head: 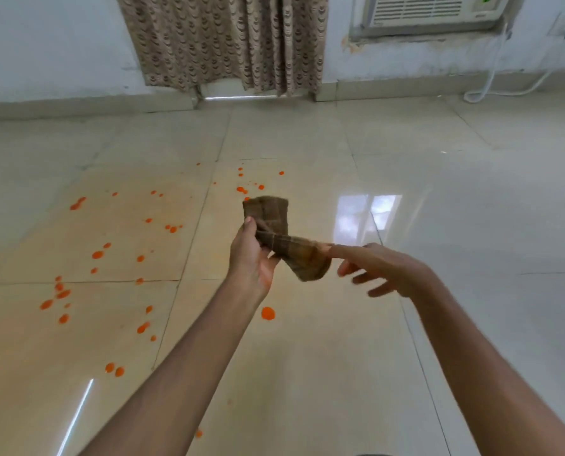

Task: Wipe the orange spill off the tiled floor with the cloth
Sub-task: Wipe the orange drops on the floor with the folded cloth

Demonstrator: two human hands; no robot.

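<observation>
Head view: I am holding the brown cloth (282, 238) up in the air between both hands, above the tiled floor (439, 209) and not touching it. My left hand (251, 258) is gripping one end, fingers curled round the bunched fabric and thumb against the folded part. My right hand (383, 269) is pinching the other end between forefinger and thumb, its remaining fingers spread loose. The orange spill (268, 313) is lying as scattered drops over the tiles below and to my left, with a faint orange film around them and one large drop just beside my left wrist. I judge I am folding the cloth into a pad before wiping. Doing this well means making a flat, thick pad with a clean face outward, then working from the outer drops inward, so I am gathering rather than smearing. Beyond, a patterned curtain (221, 41) and a window air conditioner (429, 9) are showing on the far wall.
</observation>
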